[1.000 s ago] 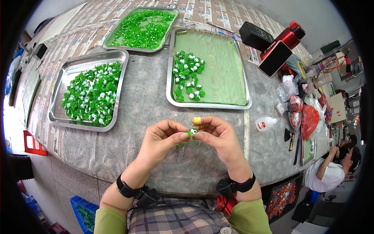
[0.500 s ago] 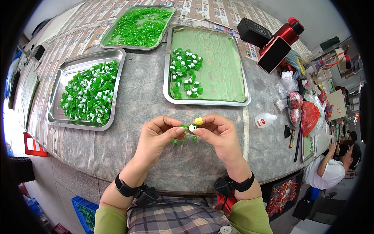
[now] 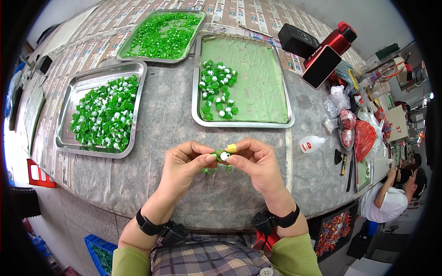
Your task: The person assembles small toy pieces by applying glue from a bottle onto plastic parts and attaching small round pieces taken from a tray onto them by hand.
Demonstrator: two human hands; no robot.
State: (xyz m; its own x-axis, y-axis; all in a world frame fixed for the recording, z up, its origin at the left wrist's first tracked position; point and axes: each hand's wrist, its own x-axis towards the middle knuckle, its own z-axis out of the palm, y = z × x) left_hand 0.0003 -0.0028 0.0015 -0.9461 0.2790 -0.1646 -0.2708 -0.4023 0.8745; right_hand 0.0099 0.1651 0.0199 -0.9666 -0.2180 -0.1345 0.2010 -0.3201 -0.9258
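My left hand (image 3: 183, 166) and my right hand (image 3: 258, 164) meet over the near middle of the table. Between their thumbs and forefingers they pinch a small green plastic piece with a white eyeball (image 3: 224, 156), its black pupil showing. The left fingertips grip its green side; the right ones press at the eyeball. Yellow tape (image 3: 232, 148) wraps a right fingertip. Just below the hands lie a few loose green bits (image 3: 208, 170). Ahead, a green-lined metal tray (image 3: 244, 124) carries several green pieces with eyeballs (image 3: 218, 76) along its left side.
At left, a metal tray (image 3: 94, 152) is heaped with green-and-white pieces. A farther tray (image 3: 120, 49) holds small green parts. On the right are a white bottle (image 3: 311, 144), a phone (image 3: 321, 66), a red flask (image 3: 338, 39), a black box (image 3: 298, 39) and plastic bags (image 3: 364, 138). Another person (image 3: 383, 202) sits far right.
Both hands have dropped very slightly in the view, and the trays appear a little lower too. The eyeball piece remains pinched between the fingers, slightly turned.
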